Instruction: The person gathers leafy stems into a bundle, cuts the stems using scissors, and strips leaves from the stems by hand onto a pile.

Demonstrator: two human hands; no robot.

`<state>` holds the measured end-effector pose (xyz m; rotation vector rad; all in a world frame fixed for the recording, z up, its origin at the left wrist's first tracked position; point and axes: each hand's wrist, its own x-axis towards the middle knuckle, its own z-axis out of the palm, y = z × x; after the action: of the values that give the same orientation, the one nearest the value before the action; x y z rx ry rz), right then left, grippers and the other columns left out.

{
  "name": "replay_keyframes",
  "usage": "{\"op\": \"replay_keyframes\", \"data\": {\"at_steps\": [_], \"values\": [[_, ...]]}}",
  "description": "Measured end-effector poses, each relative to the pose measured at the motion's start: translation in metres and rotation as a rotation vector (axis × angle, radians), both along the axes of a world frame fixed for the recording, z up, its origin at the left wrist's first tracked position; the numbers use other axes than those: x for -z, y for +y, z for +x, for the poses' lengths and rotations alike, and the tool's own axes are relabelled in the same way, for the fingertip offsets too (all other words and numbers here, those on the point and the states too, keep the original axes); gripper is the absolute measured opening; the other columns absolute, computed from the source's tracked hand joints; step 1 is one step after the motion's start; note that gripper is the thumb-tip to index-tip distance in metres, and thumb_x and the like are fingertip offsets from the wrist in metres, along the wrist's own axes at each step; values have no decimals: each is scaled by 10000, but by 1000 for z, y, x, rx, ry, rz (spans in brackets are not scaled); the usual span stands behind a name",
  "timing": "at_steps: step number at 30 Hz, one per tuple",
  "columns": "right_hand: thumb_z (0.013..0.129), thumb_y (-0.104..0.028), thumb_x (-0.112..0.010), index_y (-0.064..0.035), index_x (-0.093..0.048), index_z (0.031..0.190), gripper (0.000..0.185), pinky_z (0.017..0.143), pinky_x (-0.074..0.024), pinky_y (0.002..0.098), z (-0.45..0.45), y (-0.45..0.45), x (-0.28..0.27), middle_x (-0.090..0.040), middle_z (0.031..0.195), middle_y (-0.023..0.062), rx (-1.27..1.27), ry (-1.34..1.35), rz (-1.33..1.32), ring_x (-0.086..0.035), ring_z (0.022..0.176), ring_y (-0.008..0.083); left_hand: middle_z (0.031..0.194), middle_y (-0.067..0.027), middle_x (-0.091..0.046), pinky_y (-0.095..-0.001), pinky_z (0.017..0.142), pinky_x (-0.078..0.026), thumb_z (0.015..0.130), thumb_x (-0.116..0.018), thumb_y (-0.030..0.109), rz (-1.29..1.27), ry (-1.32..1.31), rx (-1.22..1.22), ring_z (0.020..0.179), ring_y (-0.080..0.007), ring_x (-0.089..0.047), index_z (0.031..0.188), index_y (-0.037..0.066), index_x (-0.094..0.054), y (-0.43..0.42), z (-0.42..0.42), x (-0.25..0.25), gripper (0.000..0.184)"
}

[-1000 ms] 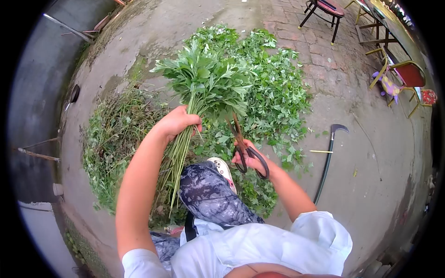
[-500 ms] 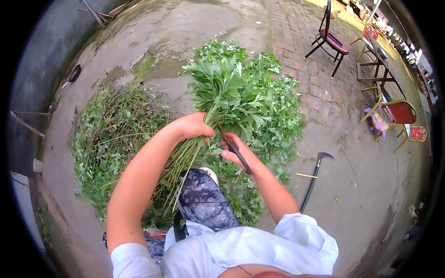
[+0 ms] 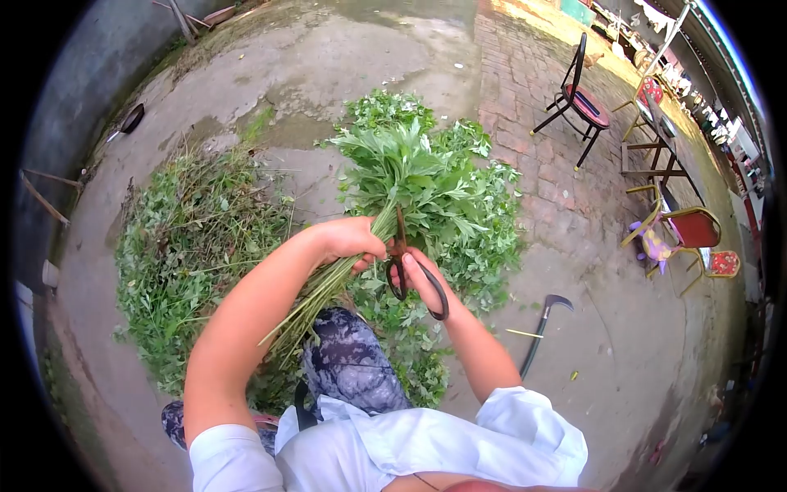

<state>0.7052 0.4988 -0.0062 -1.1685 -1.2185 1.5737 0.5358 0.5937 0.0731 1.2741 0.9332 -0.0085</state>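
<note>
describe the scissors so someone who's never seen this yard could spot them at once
Find the wide spread of bright green leaves on the ground, then the leafy bunch the left hand grips above it. Right beside its stems, the right hand holds the scissors. Two big dark looped handles set them apart from the curved sickle lying on the ground.

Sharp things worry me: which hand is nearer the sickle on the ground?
The right hand, holding scissors, is nearer, up and left of the sickle in the picture; the left hand, gripping stems, is farther left.
</note>
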Motion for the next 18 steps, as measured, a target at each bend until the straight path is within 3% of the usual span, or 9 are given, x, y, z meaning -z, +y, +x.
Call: {"op": "replay_keyframes", "data": {"at_steps": [3,7,10,11,12,14,15,18], "values": [[894,-281,-453,-33,-477,1167,370,507,-383,207,-7,-2,2,-472,674,-14,197,-39,183,-429,577,53,549,-4,-416,-269,418,-365,727,-555,70,-141,-156,-4,407,-91,-394,921,41,-488,0,5,-11,208],[873,-292,-492,-59,-494,1169,377,469,-358,195,3,1,-14,-448,610,-59,186,-115,143,-395,503,30,562,-18,-438,-274,416,-371,739,-569,79,-204,-178,24,415,-97,-418,873,36,-515,17,4,-11,150],[856,-319,-515,-64,-494,1168,403,456,-338,188,16,3,8,-434,601,-67,163,-145,36,-377,494,24,567,-17,-437,-272,418,-372,738,-579,88,-235,-185,101,421,-96,-421,911,33,-520,23,5,-9,191],[846,-344,-524,-64,-500,1158,419,566,-408,214,22,5,13,-516,688,-24,113,-148,43,-484,607,66,552,-4,-418,-265,408,-364,745,-580,101,-265,-160,101,411,-89,-407,941,33,-523,22,5,-9,214],[846,-344,-524,-64,-500,1158,419,566,-408,214,24,8,13,-516,688,-24,110,-149,45,-484,607,66,552,-4,-418,-265,408,-364,745,-580,101,-263,-160,98,411,-89,-407,941,33,-523,24,5,-7,214],[837,-362,-531,-69,-499,1154,433,758,-421,272,27,12,15,-582,856,43,93,-112,262,-546,838,137,537,12,-402,-259,394,-353,753,-564,99,-343,-152,187,393,-80,-385,938,46,-519,29,9,3,198],[831,-410,-521,-69,-486,1166,479,890,-356,298,30,15,11,-571,1020,77,31,-103,191,-499,1025,176,513,28,-375,-252,383,-342,759,-546,94,-331,-140,202,379,-71,-366,825,56,-513,24,14,0,83],[838,-457,-485,-70,-481,1169,509,873,-364,277,33,29,13,-574,1022,58,62,-305,90,-507,1018,173,501,34,-360,-247,383,-338,757,-541,85,-364,-137,219,377,-66,-360,697,74,-470,31,20,-4,93]]}}
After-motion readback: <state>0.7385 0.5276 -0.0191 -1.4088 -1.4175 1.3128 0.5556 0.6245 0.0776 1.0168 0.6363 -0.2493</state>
